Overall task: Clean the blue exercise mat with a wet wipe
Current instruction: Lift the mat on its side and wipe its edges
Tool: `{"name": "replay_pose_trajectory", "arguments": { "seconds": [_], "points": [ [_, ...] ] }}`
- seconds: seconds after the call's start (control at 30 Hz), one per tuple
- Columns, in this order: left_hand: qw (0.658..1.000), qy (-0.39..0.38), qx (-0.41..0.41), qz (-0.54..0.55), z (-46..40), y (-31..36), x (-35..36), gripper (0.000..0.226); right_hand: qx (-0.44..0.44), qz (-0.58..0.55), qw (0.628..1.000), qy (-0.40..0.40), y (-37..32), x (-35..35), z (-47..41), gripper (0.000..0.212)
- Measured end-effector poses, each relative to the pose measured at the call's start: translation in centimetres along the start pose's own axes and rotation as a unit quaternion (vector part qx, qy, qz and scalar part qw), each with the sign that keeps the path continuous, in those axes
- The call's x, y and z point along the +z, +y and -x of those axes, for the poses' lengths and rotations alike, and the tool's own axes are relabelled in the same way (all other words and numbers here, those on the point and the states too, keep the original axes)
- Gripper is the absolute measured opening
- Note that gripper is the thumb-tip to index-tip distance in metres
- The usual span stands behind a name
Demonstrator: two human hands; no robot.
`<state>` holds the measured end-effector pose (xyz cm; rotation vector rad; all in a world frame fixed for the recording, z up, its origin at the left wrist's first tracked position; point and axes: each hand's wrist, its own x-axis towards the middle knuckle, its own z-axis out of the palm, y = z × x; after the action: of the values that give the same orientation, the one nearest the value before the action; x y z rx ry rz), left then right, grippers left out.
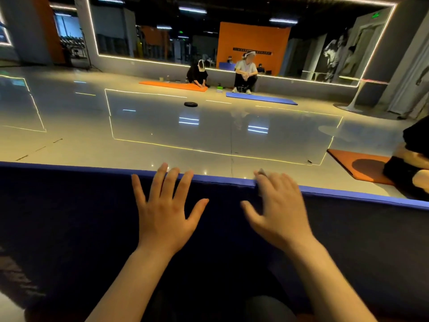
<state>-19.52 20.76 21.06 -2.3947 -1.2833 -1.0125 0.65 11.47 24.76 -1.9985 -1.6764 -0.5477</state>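
Glossy gym floor (162, 126) meets blue exercise mat (69, 217) beneath both hands.

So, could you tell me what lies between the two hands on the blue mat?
Only bare mat between the left hand and right hand, in the head view.

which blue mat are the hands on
The near blue mat, filling the foreground under both hands; the other blue mat lies far off by the mirror wall.

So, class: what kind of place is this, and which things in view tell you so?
Most likely a gym studio. Exercise mats lie on a glossy floor: a blue mat under the hands, an orange mat farther off. A wall mirror and a weight plate fit that.
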Motion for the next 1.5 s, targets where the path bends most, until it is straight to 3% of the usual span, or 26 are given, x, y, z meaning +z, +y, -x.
{"name": "replay_pose_trajectory", "arguments": {
  "seconds": [0.17, 0.3, 0.5, 0.63, 0.87, 1.03, 1.27, 1.4, 1.5],
  "points": [
    [1.0, 0.002, 0.011, -0.012, 0.0, -0.9, 0.0, 0.058, -0.078, 0.014, 0.996, 0.029, -4.5, 2.2, -0.9, 0.066],
    [1.0, 0.018, 0.02, -0.006, -0.2, -1.7, 0.3, 0.054, -0.107, 0.058, 0.991, 0.056, 0.7, 0.8, -0.3, 0.06],
    [0.999, 0.023, 0.006, 0.025, 0.1, -0.7, 0.7, 0.055, -0.023, 0.14, 0.988, 0.065, 10.6, -2.8, 3.1, 0.082],
    [0.999, 0.004, -0.016, 0.044, 0.0, -0.4, 0.5, 0.057, 0.05, 0.066, 0.99, 0.113, 6.5, -0.3, 2.5, 0.084],
    [1.0, -0.01, -0.011, 0.027, 0.4, -0.8, 0.2, 0.061, -0.017, -0.009, 0.989, 0.146, -4.3, 4.2, -0.4, 0.068],
    [1.0, -0.002, 0.005, 0.021, 0.6, -1.2, 0.1, 0.06, -0.113, 0.046, 0.98, 0.155, 0.4, 2.4, 0.9, 0.058],
    [0.999, 0.007, 0.002, 0.032, 0.6, -0.8, 0.3, 0.06, 0.0, 0.109, 0.98, 0.168, 9.9, -1.5, 4.1, 0.06],
    [0.999, 0.003, -0.013, 0.048, 0.6, -0.2, 0.2, 0.061, 0.067, 0.023, 0.978, 0.195, 6.4, 0.2, 3.0, 0.069],
    [0.999, 0.008, -0.015, 0.045, 0.5, -0.2, 0.2, 0.058, 0.014, -0.047, 0.984, 0.17, -0.2, 1.6, 1.9, 0.061]
  ]
}}
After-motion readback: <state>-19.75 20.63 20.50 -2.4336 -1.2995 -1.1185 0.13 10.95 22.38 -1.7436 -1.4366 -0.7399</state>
